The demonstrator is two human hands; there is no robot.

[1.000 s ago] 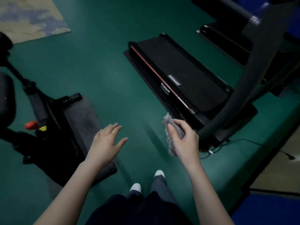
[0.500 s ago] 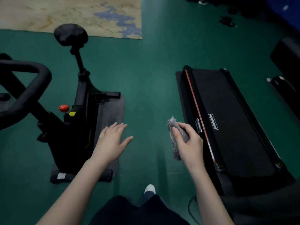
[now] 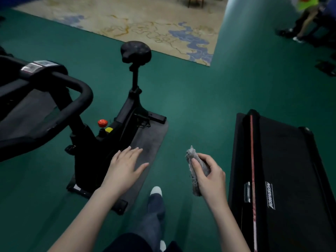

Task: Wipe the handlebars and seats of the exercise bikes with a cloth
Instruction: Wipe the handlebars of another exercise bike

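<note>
Fingers (image 3: 197,168) of my right hand (image 3: 209,177) pinch the cloth (image 3: 194,185); left hand (image 3: 125,166) spread, empty.
Cloth well apart from handlebar (image 3: 80,93) and seat (image 3: 136,51); wiping here not begun, I judge.

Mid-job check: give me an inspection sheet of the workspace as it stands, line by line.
Surface: green floor; grey mat under the exercise bike.
Job's things: exercise bike upright on the mat; neither hand touches its seat or handlebar; grey cloth bunched up.
Clutter: dark items on the floor at far right, too blurred to name.
Hands: left hand open, holding nothing, over the mat; right hand grips the cloth.
Cables: nothing seen.
Surroundings: treadmill at right; patterned rug beyond the bike; another person at far upper right.
</note>
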